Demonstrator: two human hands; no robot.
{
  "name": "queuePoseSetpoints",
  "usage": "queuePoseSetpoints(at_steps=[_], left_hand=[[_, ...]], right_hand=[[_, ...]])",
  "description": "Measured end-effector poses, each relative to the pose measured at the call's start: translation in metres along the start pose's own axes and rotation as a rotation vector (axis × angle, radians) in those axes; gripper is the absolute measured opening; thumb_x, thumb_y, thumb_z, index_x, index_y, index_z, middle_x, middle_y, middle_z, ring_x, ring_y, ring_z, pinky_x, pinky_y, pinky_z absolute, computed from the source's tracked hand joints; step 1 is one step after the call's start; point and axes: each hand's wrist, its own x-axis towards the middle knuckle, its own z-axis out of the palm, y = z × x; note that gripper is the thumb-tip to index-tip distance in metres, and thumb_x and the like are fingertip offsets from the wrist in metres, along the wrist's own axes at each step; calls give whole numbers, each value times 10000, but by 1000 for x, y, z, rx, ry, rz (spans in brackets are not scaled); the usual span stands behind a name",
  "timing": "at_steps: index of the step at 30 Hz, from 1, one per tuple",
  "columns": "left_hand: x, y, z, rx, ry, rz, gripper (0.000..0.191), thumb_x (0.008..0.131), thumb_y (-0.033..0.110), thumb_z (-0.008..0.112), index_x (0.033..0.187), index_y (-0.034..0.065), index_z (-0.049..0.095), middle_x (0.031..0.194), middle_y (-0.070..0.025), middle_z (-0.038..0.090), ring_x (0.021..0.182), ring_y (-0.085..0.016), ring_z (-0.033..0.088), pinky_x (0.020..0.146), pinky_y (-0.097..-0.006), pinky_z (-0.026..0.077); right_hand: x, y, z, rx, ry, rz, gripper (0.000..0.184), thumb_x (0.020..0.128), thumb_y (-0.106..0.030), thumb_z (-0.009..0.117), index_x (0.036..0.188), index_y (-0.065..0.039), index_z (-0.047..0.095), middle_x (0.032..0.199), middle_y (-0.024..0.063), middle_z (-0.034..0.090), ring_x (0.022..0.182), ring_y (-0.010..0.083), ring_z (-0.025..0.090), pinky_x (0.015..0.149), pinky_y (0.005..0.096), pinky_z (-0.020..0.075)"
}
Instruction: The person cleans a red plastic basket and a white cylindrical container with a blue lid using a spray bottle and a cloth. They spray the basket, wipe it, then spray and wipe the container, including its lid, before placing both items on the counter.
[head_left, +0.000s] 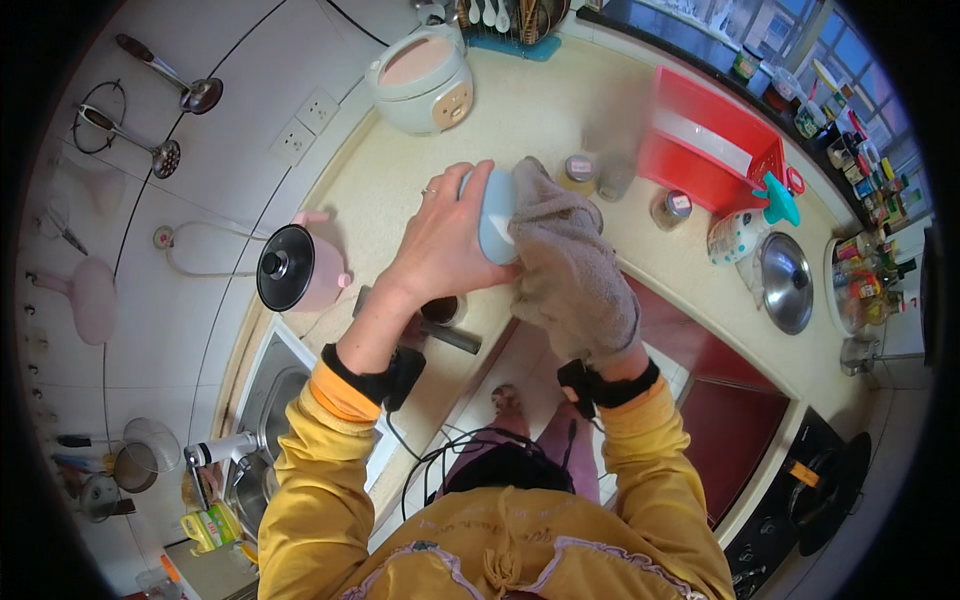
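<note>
My left hand (442, 232) grips a light blue rounded object (495, 216), whose exact kind I cannot tell, from its left side, over the counter. A grey-brown cloth (566, 259) covers my right hand (577, 300) and touches the right side of the blue object; the fingers under it are hidden. Below my left hand, partly hidden, a dark round container (444, 310) and a dark handle (452, 337) show on the counter. Two small lidded jars, one (579, 172) just beyond the cloth and one (670, 208) farther right, stand on the counter.
A pink pot with a black lid (286, 268) stands at left, above the sink (281, 397). A white rice cooker (424, 79) is at the back. At right are a red plastic basket (705, 142), a spray bottle (739, 234), a metal lid (786, 283) and a stove (765, 502).
</note>
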Motion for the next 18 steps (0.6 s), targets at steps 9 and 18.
queuePoseSetpoints(at_steps=[9, 18], left_hand=[[6, -6, -2, 7, 19, 23, 1085, 589, 409, 879, 1432, -46, 370, 1412, -242, 413, 1297, -405, 445, 1100, -431, 392], [7, 0, 10, 41, 139, -13, 1076, 619, 439, 865, 1399, -113, 371, 1343, -289, 411, 1262, -436, 450, 1070, -448, 410]], right_hand=[[21, 11, 8, -422, 216, -466, 343, 864, -98, 565, 1188, -29, 651, 1205, 167, 623, 1176, 324, 559, 955, 342, 466], [6, 54, 27, -108, 253, -4, 345, 900, -70, 531, 1236, 3, 568, 1186, 194, 596, 1107, 350, 576, 945, 402, 468]])
